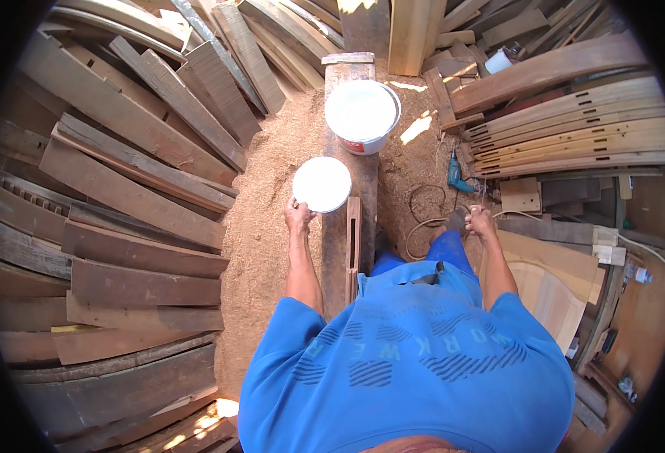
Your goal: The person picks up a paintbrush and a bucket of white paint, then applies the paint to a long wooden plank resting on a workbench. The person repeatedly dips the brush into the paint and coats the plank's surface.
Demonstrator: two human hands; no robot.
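Observation:
My left hand (300,217) is closed on the edge of a round white lid (322,184), held flat left of the wooden beam. Just beyond it a white bucket (361,117) with a red patch stands on the beam (336,249). Its round top shows bright white; whether that is its contents or a cover, I cannot tell. Out to the right, my right hand (480,221) has its fingers closed, and something thin seems to stick up from them, too faint to name. A slotted wooden piece (353,238) lies along the beam near my body.
A teal power drill (457,172) lies on the sawdust-covered floor (253,226) near a cable (415,234). Planks (136,174) are stacked along the left. Mortised wooden pieces (574,132) lie at the right, and a curved panel (547,298) is beside my right arm.

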